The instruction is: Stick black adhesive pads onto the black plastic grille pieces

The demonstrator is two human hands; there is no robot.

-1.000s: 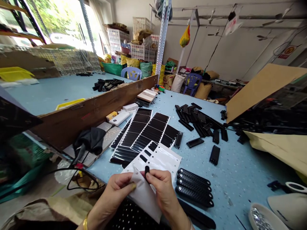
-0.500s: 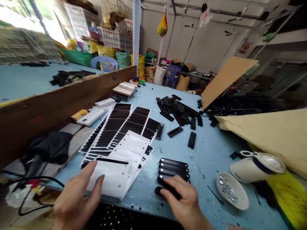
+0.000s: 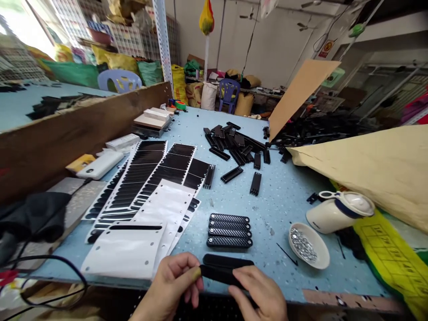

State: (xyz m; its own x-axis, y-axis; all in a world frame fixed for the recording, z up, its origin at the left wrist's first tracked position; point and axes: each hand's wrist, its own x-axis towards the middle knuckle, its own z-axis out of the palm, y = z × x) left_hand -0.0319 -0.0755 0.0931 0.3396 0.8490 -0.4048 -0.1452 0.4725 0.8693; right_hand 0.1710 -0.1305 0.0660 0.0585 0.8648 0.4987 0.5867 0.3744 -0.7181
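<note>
Near the front edge of the table, my left hand (image 3: 179, 281) pinches the left end of a black round-ended strip (image 3: 219, 273). My right hand (image 3: 259, 292) has its fingers on the right end of that same strip. Just behind it a second black round-ended strip (image 3: 229, 260) lies on the table. Farther back, several black carbon-patterned bars (image 3: 229, 230) with silver screw heads sit side by side. To the left are white backing sheets (image 3: 125, 249); one bears a single black strip along its top edge. Sheets of black stickers (image 3: 147, 169) lie beyond them.
A pile of black slotted pieces (image 3: 234, 142) lies at the back. At right stand a dish (image 3: 323, 258) of small silver parts and a cream lidded mug (image 3: 337, 214). A wooden board (image 3: 83, 129) borders the left side, and a thin black rod (image 3: 286, 254) lies near the dish.
My left hand has moved right from the white sheets to the strip's left end. My right hand has shifted off the strips' left ends to the right. The camera view has turned slightly.
</note>
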